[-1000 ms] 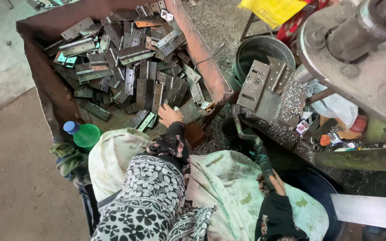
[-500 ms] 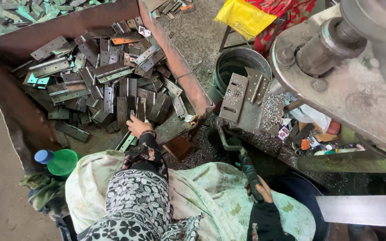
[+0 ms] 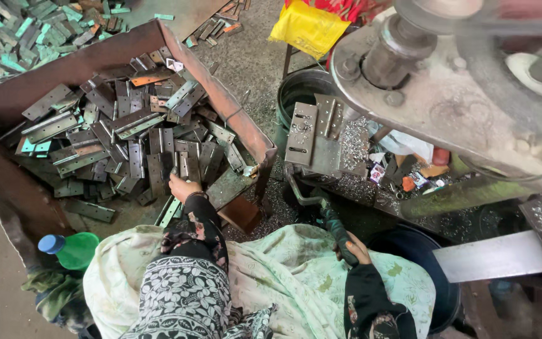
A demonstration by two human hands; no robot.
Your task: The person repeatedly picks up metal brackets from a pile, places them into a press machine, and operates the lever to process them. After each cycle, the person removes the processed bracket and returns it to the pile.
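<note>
My left hand [image 3: 182,186] reaches into a rusty metal bin [image 3: 221,107] and closes its fingers on a flat metal plate [image 3: 165,168] among several stacked plates. My right hand [image 3: 354,247] grips the dark green handle [image 3: 335,229] of a lever that runs up to a press machine. On the press table [image 3: 321,157] lie perforated metal plates [image 3: 302,133]. A pale green cloth [image 3: 290,276] covers my lap.
A green bottle with a blue cap [image 3: 71,248] lies at the lower left. A dark bucket [image 3: 305,88] stands behind the press table. A yellow bag [image 3: 308,26] hangs above. More plates [image 3: 26,28] litter the floor at the top left. The large machine body [image 3: 446,88] fills the right.
My view has shifted so the bin and press sit lower and further right in frame. My left hand has reached deeper into the plates. My right hand stays on the lever handle.
</note>
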